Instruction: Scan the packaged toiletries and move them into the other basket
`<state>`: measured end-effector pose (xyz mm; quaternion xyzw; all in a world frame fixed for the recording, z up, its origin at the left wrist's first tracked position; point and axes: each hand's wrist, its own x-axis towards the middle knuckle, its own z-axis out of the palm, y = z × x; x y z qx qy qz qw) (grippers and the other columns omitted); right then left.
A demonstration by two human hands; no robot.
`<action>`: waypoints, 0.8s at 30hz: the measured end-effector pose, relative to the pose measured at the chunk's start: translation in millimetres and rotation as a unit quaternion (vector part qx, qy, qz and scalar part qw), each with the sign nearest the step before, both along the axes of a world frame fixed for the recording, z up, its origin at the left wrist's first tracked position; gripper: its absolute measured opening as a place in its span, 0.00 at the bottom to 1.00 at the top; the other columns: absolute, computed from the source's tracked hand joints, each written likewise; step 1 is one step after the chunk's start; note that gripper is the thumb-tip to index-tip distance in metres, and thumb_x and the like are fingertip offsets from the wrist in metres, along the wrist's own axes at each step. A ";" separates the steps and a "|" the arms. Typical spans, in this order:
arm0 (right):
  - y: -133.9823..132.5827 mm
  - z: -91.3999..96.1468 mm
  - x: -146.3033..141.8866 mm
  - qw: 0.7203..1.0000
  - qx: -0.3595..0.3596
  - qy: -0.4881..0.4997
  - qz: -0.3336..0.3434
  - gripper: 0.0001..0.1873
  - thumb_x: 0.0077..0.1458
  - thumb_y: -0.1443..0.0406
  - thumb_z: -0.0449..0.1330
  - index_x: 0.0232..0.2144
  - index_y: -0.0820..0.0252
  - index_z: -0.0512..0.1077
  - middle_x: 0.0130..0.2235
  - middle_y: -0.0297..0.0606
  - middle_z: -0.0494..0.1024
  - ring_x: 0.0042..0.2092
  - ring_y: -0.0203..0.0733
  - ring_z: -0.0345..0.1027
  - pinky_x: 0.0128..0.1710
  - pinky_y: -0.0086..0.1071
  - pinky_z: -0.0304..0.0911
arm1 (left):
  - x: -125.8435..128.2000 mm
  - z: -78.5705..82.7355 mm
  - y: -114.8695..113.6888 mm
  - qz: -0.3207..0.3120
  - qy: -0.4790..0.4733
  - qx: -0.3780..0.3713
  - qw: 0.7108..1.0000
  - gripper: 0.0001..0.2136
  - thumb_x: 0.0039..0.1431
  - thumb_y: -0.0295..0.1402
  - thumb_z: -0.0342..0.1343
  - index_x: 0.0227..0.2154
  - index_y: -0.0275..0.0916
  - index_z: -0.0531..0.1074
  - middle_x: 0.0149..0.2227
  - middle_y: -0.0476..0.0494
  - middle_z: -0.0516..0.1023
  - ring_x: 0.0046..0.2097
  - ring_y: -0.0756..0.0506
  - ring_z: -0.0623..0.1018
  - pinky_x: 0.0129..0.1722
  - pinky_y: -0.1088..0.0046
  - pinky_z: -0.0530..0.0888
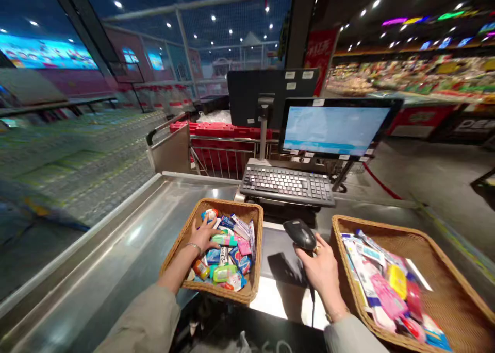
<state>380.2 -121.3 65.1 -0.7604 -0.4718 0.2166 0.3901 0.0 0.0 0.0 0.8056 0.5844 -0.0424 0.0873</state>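
Observation:
My left hand (202,236) reaches into the left wicker basket (257,239), its fingers spread over small packaged goods. Its fingertips lie by a green-and-white pack (224,239) and a round orange-and-white item (209,215); the hand is open, and whether it touches them I cannot tell. Colourful snack and candy packs (224,274) fill that basket. In my right hand (320,264) is a black handheld barcode scanner (300,233), held above the counter between the two baskets. The scanner's cable hangs down below the hand.
On the right stands a larger wicker basket (460,275) with boxes and pink and yellow packs (397,282). Behind the counter (127,234) are a keyboard (288,182), a lit monitor (334,129) and a dark screen back (247,98). Beyond them stands a shopping cart (222,154).

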 end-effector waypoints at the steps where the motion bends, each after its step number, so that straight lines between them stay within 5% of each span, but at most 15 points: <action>1: 0.2 -0.5 -0.3 1.000 0.003 -0.001 0.000 0.29 0.40 0.48 0.58 0.35 0.64 0.79 0.54 0.55 0.72 0.60 0.57 0.60 0.60 0.47 0.54 | 0.2 0.7 -1.0 -0.004 -0.001 0.004 1.000 0.25 0.45 0.44 0.67 0.50 0.61 0.72 0.67 0.47 0.57 0.69 0.29 0.43 0.57 0.29 0.31; 14: -1.1 -5.8 -0.4 0.999 0.051 0.018 0.002 0.19 0.42 0.52 0.61 0.30 0.60 0.79 0.44 0.47 0.79 0.61 0.54 0.59 0.60 0.44 0.54 | 12.0 18.0 -6.0 -0.092 -0.049 0.117 0.988 0.16 0.50 0.41 0.63 0.44 0.54 0.77 0.61 0.45 0.68 0.68 0.32 0.54 0.62 0.34 0.33; 24: -3.7 -7.7 1.8 0.997 0.071 0.007 0.012 0.17 0.42 0.54 0.61 0.30 0.59 0.79 0.44 0.47 0.79 0.61 0.53 0.58 0.60 0.43 0.53 | 57.9 49.7 -12.0 -0.090 -0.098 0.263 0.955 0.13 0.53 0.41 0.61 0.42 0.50 0.77 0.60 0.43 0.70 0.67 0.33 0.58 0.61 0.32 0.34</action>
